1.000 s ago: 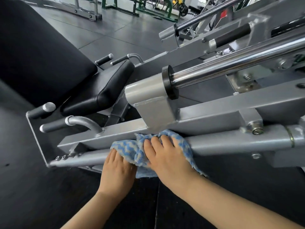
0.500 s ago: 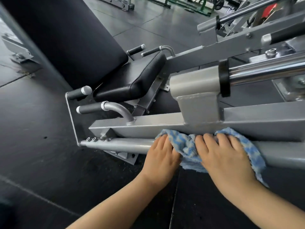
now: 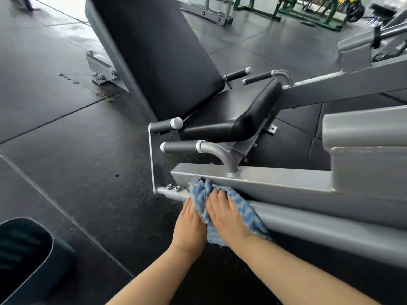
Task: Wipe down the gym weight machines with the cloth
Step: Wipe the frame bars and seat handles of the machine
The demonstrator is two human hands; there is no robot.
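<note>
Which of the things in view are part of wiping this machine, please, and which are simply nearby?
In use:
cloth
left hand
right hand
grey round bar

Just nearby:
black seat pad
green equipment
dark bin

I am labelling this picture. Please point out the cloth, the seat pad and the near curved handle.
cloth (image 3: 199,192): head view, bunched blue-white upper part.
seat pad (image 3: 233,106): head view, middle of its black top.
near curved handle (image 3: 180,147): head view, dark grip.
</note>
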